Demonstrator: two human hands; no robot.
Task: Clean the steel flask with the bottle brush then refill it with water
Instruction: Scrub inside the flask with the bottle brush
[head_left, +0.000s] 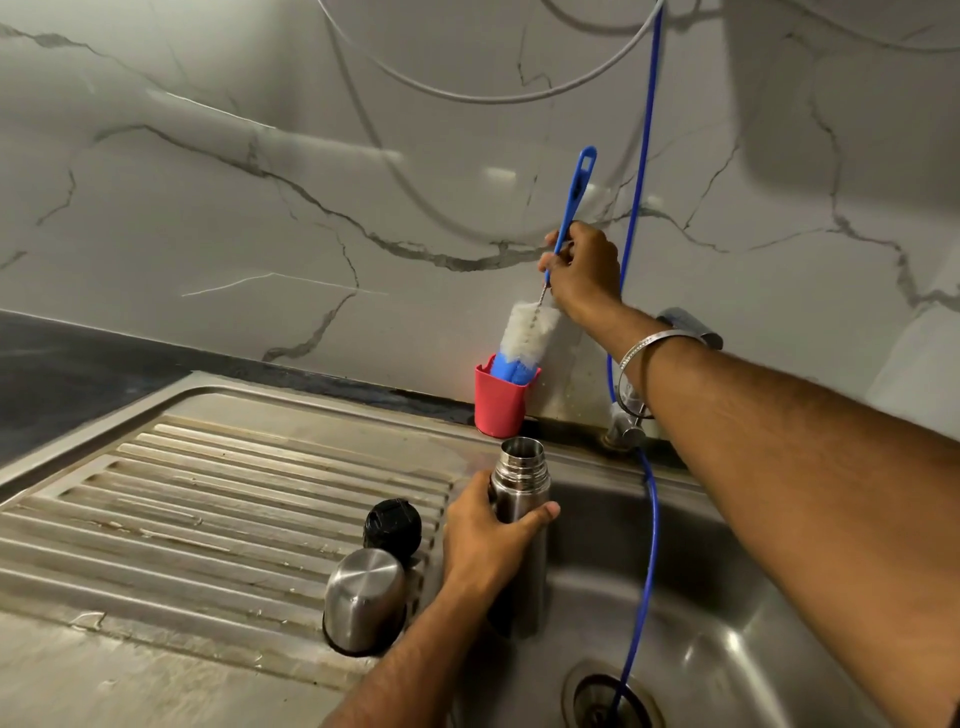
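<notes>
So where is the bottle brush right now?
The right hand holds the bottle brush by its blue handle at the back wall, its bristle end in the red cup behind the sink.

Both forearms bare, no sleeves in view. Right wrist (655, 358) carries a thin silver bangle (645, 343) with a finely patterned edge. Left hand (485, 540) and right hand (584, 270): no rings visible.

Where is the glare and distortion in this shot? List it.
Head view: bright glare streaks on the wall tiles; highlights on the sink basin and flask; wide-angle lens bends the counter edge and right forearm; right hand and brush slightly soft.
</notes>
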